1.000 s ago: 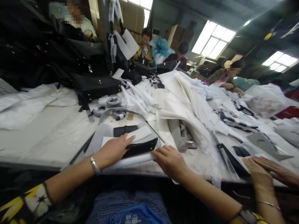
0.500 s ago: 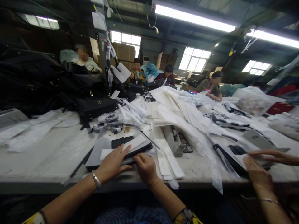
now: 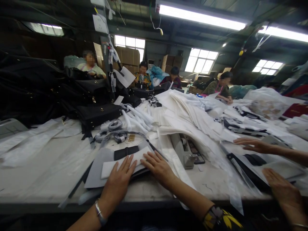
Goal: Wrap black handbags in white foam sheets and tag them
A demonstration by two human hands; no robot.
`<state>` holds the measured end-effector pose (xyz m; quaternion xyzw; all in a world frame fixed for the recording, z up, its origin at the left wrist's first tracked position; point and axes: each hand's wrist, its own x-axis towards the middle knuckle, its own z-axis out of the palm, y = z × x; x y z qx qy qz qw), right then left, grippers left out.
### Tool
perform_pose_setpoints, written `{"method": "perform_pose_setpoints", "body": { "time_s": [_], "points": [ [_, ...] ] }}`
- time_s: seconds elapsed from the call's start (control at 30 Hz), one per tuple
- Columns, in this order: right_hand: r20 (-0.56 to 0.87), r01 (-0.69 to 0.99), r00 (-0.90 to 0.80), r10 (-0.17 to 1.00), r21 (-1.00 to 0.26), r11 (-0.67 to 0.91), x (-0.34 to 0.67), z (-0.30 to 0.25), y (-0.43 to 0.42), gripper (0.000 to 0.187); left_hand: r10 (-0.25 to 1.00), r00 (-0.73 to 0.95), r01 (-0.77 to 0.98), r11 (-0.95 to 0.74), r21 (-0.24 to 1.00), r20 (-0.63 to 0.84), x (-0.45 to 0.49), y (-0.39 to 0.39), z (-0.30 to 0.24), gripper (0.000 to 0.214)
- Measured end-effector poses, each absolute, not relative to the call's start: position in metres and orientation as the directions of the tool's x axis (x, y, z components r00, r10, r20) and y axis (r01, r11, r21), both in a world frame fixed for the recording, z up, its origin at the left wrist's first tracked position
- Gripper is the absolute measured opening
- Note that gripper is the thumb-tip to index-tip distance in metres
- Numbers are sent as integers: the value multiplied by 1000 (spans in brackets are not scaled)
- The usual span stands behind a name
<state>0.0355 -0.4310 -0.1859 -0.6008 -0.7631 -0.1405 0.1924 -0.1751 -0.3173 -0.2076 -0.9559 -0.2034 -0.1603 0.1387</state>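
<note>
My left hand (image 3: 119, 182) lies flat, fingers stretched out, on a white sheet (image 3: 113, 165) that covers a flat black piece (image 3: 125, 152) near the table's front edge. My right hand (image 3: 157, 166) rests beside it with fingers spread, pressing the right end of the same white sheet. A grey sheet (image 3: 96, 170) lies under both. Neither hand grips anything.
Black handbags (image 3: 96, 112) are piled at the back left. A heap of white sheets (image 3: 192, 118) fills the middle. A tape dispenser (image 3: 184, 147) stands right of my hands. A co-worker's two hands (image 3: 255, 146) work at the right; other people sit behind the table.
Both my hands have slid forward onto the white sheet and now lie flat side by side. The co-worker's hands at the right have moved apart.
</note>
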Motion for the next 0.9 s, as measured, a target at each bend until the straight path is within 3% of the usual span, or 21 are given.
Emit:
{"method": "perform_pose_setpoints", "body": {
  "time_s": [0.17, 0.4, 0.7, 0.9],
  "points": [
    [489, 965, -254, 834, 76, 250, 45, -205, -427, 37, 299, 873, 416, -868, -271, 384, -172, -322, -208, 66],
    [512, 945, -322, 796, 129, 299, 15, -169, -430, 25, 161, 863, 329, -899, -290, 479, -206, -310, -209, 66],
    [425, 942, -334, 841, 171, 287, 8, -156, -413, 24, 267, 815, 404, -899, -172, 514, -209, -314, -217, 61],
    [438, 895, -410, 800, 22, 446, 26, -129, -418, 33, 297, 818, 395, -912, -106, 492, -208, -306, -205, 62]
  ]
}}
